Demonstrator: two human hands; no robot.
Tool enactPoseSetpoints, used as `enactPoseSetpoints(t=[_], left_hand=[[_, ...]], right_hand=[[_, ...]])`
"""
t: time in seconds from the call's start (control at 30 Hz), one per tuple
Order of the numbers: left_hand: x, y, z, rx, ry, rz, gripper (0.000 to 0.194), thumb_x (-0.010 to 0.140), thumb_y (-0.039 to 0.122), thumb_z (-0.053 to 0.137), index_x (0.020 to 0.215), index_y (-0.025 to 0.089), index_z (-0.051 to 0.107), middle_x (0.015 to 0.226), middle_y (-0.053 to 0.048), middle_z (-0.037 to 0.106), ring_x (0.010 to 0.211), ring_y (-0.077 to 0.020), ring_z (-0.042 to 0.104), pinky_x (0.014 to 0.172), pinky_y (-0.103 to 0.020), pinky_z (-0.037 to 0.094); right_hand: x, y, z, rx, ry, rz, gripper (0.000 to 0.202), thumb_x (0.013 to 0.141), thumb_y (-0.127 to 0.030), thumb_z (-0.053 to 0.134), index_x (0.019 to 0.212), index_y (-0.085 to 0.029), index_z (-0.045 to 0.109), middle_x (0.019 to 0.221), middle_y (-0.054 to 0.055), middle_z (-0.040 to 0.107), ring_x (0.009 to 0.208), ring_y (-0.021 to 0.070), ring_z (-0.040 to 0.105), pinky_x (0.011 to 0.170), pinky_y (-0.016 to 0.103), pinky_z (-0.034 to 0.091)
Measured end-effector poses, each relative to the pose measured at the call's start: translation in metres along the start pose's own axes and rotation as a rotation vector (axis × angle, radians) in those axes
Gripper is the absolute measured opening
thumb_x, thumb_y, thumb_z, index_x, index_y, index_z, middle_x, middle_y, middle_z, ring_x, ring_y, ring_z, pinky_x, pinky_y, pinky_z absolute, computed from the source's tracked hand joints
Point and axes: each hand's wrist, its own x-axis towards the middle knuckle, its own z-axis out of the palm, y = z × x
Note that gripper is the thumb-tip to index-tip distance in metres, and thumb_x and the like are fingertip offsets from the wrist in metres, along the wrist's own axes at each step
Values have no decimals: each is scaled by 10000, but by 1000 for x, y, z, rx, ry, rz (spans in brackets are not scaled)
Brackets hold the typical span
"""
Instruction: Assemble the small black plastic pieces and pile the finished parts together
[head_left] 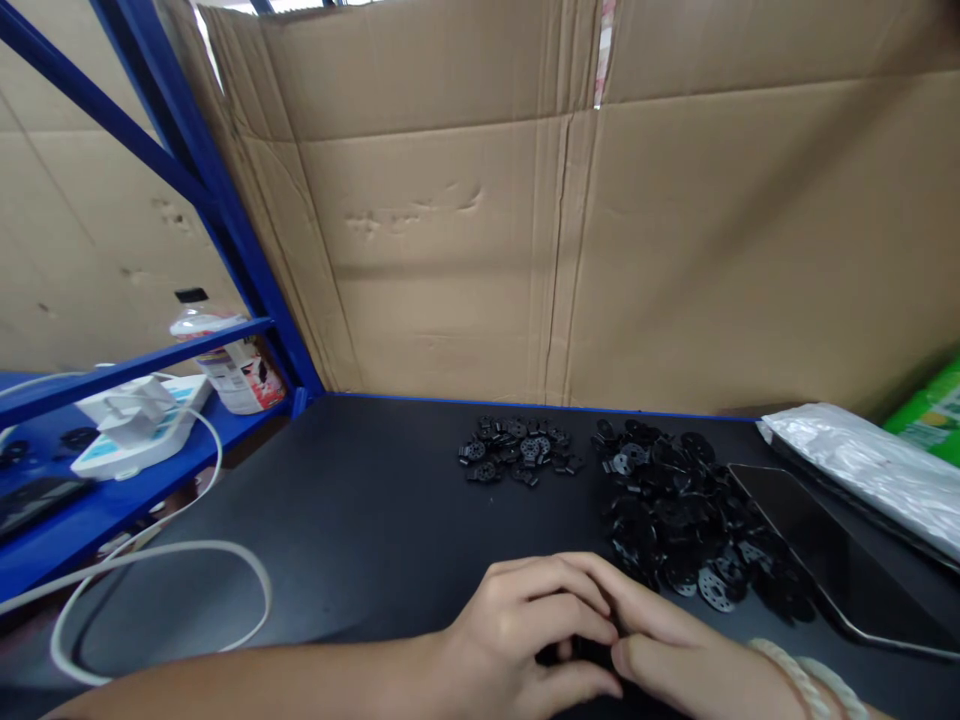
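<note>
My left hand and my right hand meet low in the middle of the view, just above the black tabletop. The left fingers are curled and reach over toward the right hand, with the left thumb stretched below them. Most of the right fingers are hidden behind the left hand. Between the hands is a dark gap, where I cannot make out what they hold, if anything. Close beyond the right hand lies a large heap of loose black plastic discs. Farther back sits a smaller pile of black clip-like round parts.
Right of the heap lies a dark phone, with a silver plastic package behind it. Cardboard walls the back. On the left are a blue frame, a bottle, a power strip and a looped white cable.
</note>
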Motion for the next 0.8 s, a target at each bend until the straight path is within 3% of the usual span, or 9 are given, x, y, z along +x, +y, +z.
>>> enactPoseSetpoints(t=[0.23,0.33,0.43,0.57,0.67,0.8], left_hand=[[3,3,0,79,-19,107,88,846,191,634,919,144,622,896,-101,643,854,-176,645,789,-251,550],[5,4,0,128,-38,133,13,835,150,610,846,144,608,837,-88,633,806,-170,625,742,-242,545],[5,4,0,193,-44,121,65,792,105,604,750,152,586,791,-69,602,722,-147,590,637,-206,514],[1,0,3,245,-26,118,106,793,174,592,699,178,543,750,-27,544,641,-118,524,539,-186,441],[-3,-5,6,252,-1,114,143,794,215,586,676,185,511,736,-16,513,631,-118,501,523,-191,410],[-6,-10,9,206,27,125,210,800,164,572,625,181,458,738,-21,524,617,-109,493,515,-189,395]], right_hand=[[1,-5,5,-119,3,-19,573,683,-19,377,1218,-188,495,1243,55,521,1231,187,428,1104,349,260],[3,-4,8,-177,-13,-52,618,661,0,367,1245,-174,471,1270,65,503,1262,186,404,1117,346,248],[4,0,9,-237,5,-61,591,645,8,367,1199,-161,484,1206,72,523,1192,183,458,1094,336,289],[3,4,7,-254,0,-22,529,680,1,367,1166,-175,478,1137,67,538,1118,181,507,1069,345,327],[1,6,5,-260,-20,-17,559,708,-19,373,1239,-178,442,1141,71,539,1144,184,498,1102,367,280],[3,8,1,-108,80,87,657,722,-78,394,1368,-186,344,1224,84,521,1234,193,445,1091,376,299]])
